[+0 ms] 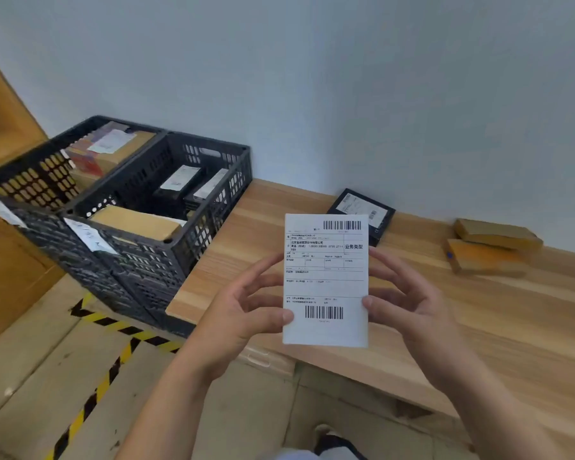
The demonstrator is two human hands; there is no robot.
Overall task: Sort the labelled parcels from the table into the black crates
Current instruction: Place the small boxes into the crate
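Wooden table: the long pale plank table (478, 320) runs along the grey wall, and the parcels not yet sorted lie on its far side against that wall.
Black crates: two black slotted plastic crates stand side by side just off the table's left end, likely so parcels can be dropped in without a step. The far crate (30, 174) holds a brown carton with a white label; the near crate (166, 247) holds two slim black labelled boxes and a tan carton. Each has a white paper tag on its front rim.
Cardboard parcels: two flat brown cardboard parcels (492, 247) lie stacked, askew, well to the right.
Black parcel: a flat square black box with a white label (362, 210) rests on the table behind the held sheet, partly hidden by it.
Label sheet: a white rectangular shipping label with two barcodes (326, 280) is held upright and facing the camera, apparently to be read; whether a parcel is behind it I cannot tell.
Left hand: the left hand (246, 307) pinches the sheet's left edge, thumb in front near the lower barcode, fingers behind.
Right hand: the right hand (409, 300) pinches the right edge likewise, keeping the sheet flat.
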